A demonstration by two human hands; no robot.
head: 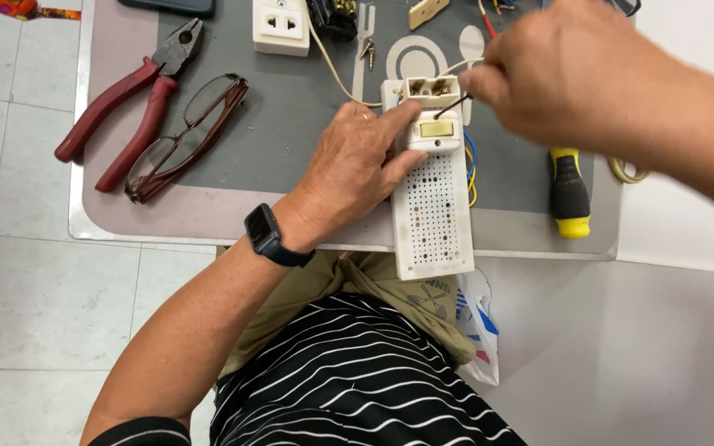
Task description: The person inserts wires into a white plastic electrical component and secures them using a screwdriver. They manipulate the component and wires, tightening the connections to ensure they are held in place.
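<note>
My left hand (349,169) pins the white perforated electrical box (431,202) at the tray's (208,216) near edge, thumb and fingers clamped on its upper end. The box's long axis runs away from me, its near end overhanging that edge. My right hand (576,74) comes in from the far right, fingers pinched together on a thin dark tool (452,104), tip pointing down-left into the open terminal block (427,87) at the box's far end. Right hand is nearer the terminals. Red pliers (130,103) and glasses (188,136) lie toward the tray's left edge.
</note>
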